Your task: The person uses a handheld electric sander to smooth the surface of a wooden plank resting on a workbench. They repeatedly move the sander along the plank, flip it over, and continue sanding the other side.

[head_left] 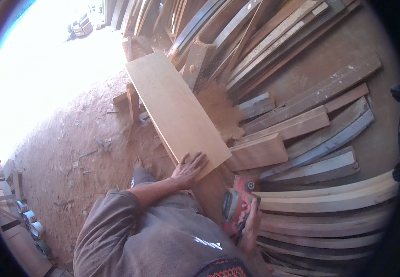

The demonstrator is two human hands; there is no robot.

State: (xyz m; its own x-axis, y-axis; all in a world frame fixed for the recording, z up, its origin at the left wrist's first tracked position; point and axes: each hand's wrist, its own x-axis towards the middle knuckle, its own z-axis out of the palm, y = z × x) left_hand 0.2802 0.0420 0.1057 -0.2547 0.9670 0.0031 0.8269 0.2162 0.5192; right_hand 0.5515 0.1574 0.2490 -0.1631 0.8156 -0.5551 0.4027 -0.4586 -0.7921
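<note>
A: Where is the board?
B: The board (177,106) lies in front of the person, running slantwise from the far left to its near end by the body. Its broad, pale face is up.

A: And the left hand?
B: The left hand (189,168) rests palm down on that near end, fingers somewhat spread. It presses on the face, gripping nothing.

A: What does the right hand have?
B: The right hand (251,221) is wrapped around the handle of a red tool (239,201), a closed grip. The tool is to the right of the board's near end, apart from it.

A: Is the tool running?
B: I cannot tell.

A: What lies around them?
B: Sawdust (218,111) is heaped along the board's right edge. A short block (257,154) sits just beside the near right corner, and beams (334,201) lie in rows farther right.

A: And on the left?
B: Bare, reddish ground (47,175) with scraps on it, brightly lit toward the top. Some round rolls (34,228) stand at the lower left, well apart from both hands.
</note>
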